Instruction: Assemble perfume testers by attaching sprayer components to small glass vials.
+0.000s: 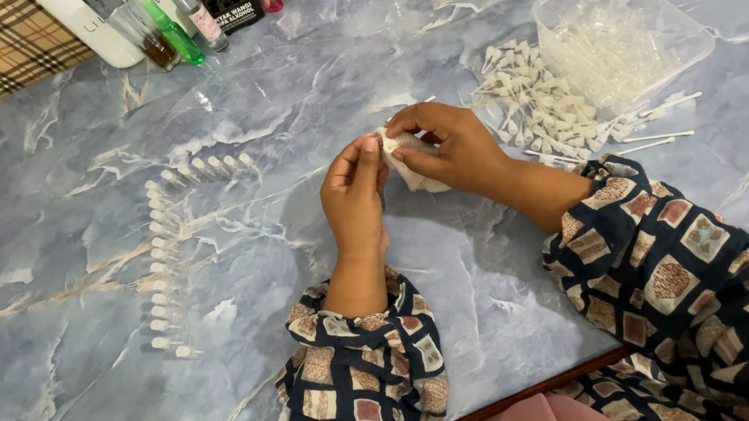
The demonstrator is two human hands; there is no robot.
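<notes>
My left hand (353,192) and my right hand (450,145) meet over the middle of a blue marble table (322,382). Between their fingertips is a small white piece (401,157), a crumpled tissue or cloth wrapped round something small. My right hand grips it from the right, and my left thumb and fingers pinch its left end. What lies inside the white piece is hidden by the fingers.
A curved row of small clear vials (163,266) lies on the left. A heap of white spray-pump tops (534,102) sits to the right, beside a clear plastic tub (619,32) of more. Perfume bottles (185,14) stand along the far edge.
</notes>
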